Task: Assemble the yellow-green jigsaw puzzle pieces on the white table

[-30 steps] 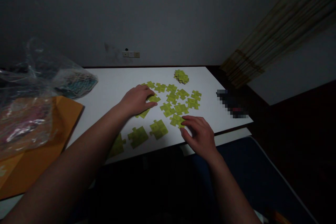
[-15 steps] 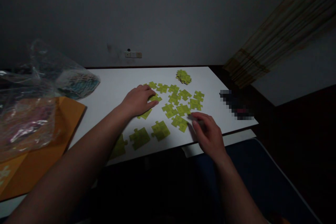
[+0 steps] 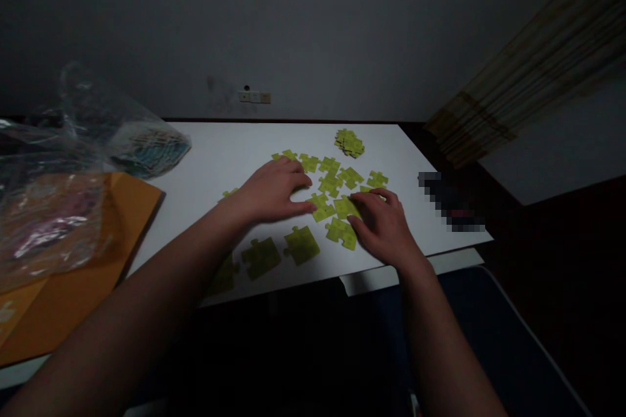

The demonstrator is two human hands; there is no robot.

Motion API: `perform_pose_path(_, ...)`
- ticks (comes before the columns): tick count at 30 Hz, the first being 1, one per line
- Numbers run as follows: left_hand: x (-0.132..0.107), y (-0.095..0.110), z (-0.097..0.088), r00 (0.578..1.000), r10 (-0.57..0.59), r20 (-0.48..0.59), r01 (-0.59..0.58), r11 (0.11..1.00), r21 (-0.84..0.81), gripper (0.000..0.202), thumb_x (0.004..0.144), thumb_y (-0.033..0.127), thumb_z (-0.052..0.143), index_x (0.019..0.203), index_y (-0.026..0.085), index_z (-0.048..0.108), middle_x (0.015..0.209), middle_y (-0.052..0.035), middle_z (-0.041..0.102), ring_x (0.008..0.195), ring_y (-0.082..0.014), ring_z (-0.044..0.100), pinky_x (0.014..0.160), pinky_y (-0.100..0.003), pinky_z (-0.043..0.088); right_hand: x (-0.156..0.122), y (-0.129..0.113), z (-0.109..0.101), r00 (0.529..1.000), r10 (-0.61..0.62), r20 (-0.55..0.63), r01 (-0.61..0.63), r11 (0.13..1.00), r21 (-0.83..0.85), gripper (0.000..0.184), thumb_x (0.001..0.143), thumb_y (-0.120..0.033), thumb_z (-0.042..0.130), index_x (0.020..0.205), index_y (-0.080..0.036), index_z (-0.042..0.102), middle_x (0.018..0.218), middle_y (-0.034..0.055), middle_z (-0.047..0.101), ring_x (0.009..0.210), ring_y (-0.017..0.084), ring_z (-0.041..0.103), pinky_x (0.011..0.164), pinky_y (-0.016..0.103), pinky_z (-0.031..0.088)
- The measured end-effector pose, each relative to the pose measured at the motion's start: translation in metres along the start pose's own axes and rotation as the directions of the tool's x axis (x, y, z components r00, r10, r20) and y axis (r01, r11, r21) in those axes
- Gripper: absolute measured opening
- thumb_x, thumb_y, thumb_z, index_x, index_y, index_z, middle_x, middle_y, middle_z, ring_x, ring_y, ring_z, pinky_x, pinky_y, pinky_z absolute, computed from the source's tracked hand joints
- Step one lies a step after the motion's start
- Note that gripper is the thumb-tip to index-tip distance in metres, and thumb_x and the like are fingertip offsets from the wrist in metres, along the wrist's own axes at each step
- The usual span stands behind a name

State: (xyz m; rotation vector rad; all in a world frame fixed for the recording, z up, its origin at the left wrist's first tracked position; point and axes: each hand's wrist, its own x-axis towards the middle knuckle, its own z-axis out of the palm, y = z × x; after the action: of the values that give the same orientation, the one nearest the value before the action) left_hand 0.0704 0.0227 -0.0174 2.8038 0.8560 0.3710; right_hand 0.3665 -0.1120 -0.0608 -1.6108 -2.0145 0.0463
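Several yellow-green jigsaw pieces [image 3: 337, 177] lie spread flat on a white table [image 3: 220, 156]. My left hand [image 3: 274, 190] rests palm down on the pieces at the left of the spread, fingers stretched toward a piece [image 3: 321, 207] in the middle. My right hand [image 3: 384, 225] lies flat on the pieces at the right, fingertips touching a piece [image 3: 347, 206] and a lower piece [image 3: 341, 233]. Neither hand has lifted a piece. Two larger pieces [image 3: 299, 244] lie near the front edge.
A small stack of pieces [image 3: 349, 142] sits at the far side of the table. An orange envelope [image 3: 98, 234] and clear plastic bags [image 3: 88, 143] lie at the left. A dark blurred object [image 3: 450, 205] is at the right edge. A curtain [image 3: 528, 78] hangs at the right.
My right hand moved up from the front edge onto the middle pieces. My left hand slid right along the spread. The view shifted slightly.
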Motion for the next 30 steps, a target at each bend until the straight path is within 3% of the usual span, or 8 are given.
perform_pose_path(4, 0.006, 0.003, 0.008, 0.999, -0.011, 0.038, 0.01, 1.0, 0.024, 0.065, 0.092, 0.081, 0.073, 0.128, 0.027, 0.078, 0.129, -0.013, 0.073, 0.125, -0.0384, 0.063, 0.108, -0.052, 0.049, 0.001, 0.002, -0.002, 1.0, 0.0, -0.007, 0.001, 0.998, 0.056, 0.035, 0.102, -0.042, 0.07, 0.135, -0.027, 0.072, 0.128, 0.0126, 0.076, 0.131, 0.041, 0.058, 0.113, 0.064, 0.052)
perform_pose_path(8, 0.008, 0.004, 0.011, 0.997, -0.016, 0.074, 0.014, 0.999, 0.03, 0.065, 0.089, 0.081, 0.077, 0.127, 0.029, 0.078, 0.131, -0.0117, 0.071, 0.125, -0.0375, 0.062, 0.107, -0.049, 0.048, 0.002, 0.003, -0.004, 1.0, -0.017, -0.003, 0.017, 0.992, 0.126, 0.033, 0.103, -0.041, 0.072, 0.133, -0.028, 0.07, 0.13, 0.0118, 0.075, 0.13, 0.038, 0.062, 0.113, 0.061, 0.054)
perform_pose_path(11, 0.007, 0.004, 0.01, 0.996, -0.013, 0.092, 0.012, 1.0, 0.011, 0.061, 0.091, 0.075, 0.077, 0.131, 0.028, 0.078, 0.132, -0.0122, 0.071, 0.125, -0.0371, 0.062, 0.107, -0.049, 0.048, -0.001, 0.005, -0.005, 0.999, -0.006, -0.041, 0.015, 0.971, 0.238, 0.032, 0.102, -0.038, 0.074, 0.132, -0.028, 0.071, 0.132, 0.0116, 0.074, 0.124, 0.033, 0.069, 0.109, 0.055, 0.059)
perform_pose_path(14, 0.005, 0.004, 0.008, 0.995, -0.007, 0.101, 0.008, 1.0, -0.008, 0.052, 0.096, 0.064, 0.075, 0.135, 0.03, 0.079, 0.134, -0.0117, 0.071, 0.125, -0.0362, 0.062, 0.109, -0.049, 0.048, -0.003, 0.01, -0.005, 0.992, 0.098, -0.083, -0.058, 0.916, 0.397, 0.024, 0.103, -0.037, 0.072, 0.126, -0.028, 0.075, 0.128, 0.0107, 0.076, 0.113, 0.029, 0.074, 0.099, 0.05, 0.064)
perform_pose_path(18, 0.003, 0.005, 0.006, 0.994, 0.002, 0.11, -0.003, 1.0, 0.008, 0.044, 0.101, 0.048, 0.066, 0.139, 0.03, 0.078, 0.134, -0.0118, 0.07, 0.125, -0.035, 0.061, 0.11, -0.05, 0.046, 0.011, 0.014, -0.004, 0.977, 0.205, 0.062, -0.202, 0.79, 0.579, 0.028, 0.104, -0.038, 0.072, 0.13, -0.03, 0.076, 0.122, 0.0084, 0.083, 0.111, 0.029, 0.079, 0.102, 0.053, 0.064)
perform_pose_path(21, 0.003, 0.01, 0.008, 0.996, -0.012, 0.084, 0.011, 1.0, 0.01, 0.052, 0.103, 0.059, 0.064, 0.14, 0.026, 0.077, 0.135, -0.013, 0.07, 0.126, -0.0358, 0.06, 0.111, -0.05, 0.046, 0.032, 0.013, 0.0, 0.979, 0.117, 0.167, -0.191, 0.813, 0.55, 0.029, 0.104, -0.035, 0.07, 0.132, -0.032, 0.077, 0.122, 0.0069, 0.084, 0.116, 0.03, 0.079, 0.108, 0.056, 0.061)
perform_pose_path(24, 0.005, 0.017, 0.013, 0.997, -0.026, 0.072, 0.025, 1.0, 0.012, 0.07, 0.096, 0.076, 0.069, 0.141, 0.022, 0.075, 0.136, -0.0147, 0.069, 0.127, -0.0369, 0.059, 0.112, -0.05, 0.046, 0.049, 0.009, 0.006, 0.99, 0.041, 0.135, -0.1, 0.881, 0.463, 0.027, 0.102, -0.033, 0.069, 0.127, -0.031, 0.08, 0.124, 0.0072, 0.083, 0.112, 0.03, 0.078, 0.105, 0.054, 0.061)
perform_pose_path(30, 0.01, 0.021, 0.018, 0.994, -0.019, 0.11, 0.024, 0.999, -0.041, 0.061, 0.096, 0.067, 0.075, 0.141, 0.026, 0.076, 0.138, -0.0126, 0.069, 0.128, -0.0353, 0.059, 0.117, -0.049, 0.042, 0.055, 0.004, 0.018, 0.997, -0.014, 0.078, -0.016, 0.929, 0.369, 0.02, 0.101, -0.033, 0.07, 0.118, -0.028, 0.081, 0.114, 0.0083, 0.082, 0.101, 0.029, 0.077, 0.093, 0.048, 0.062)
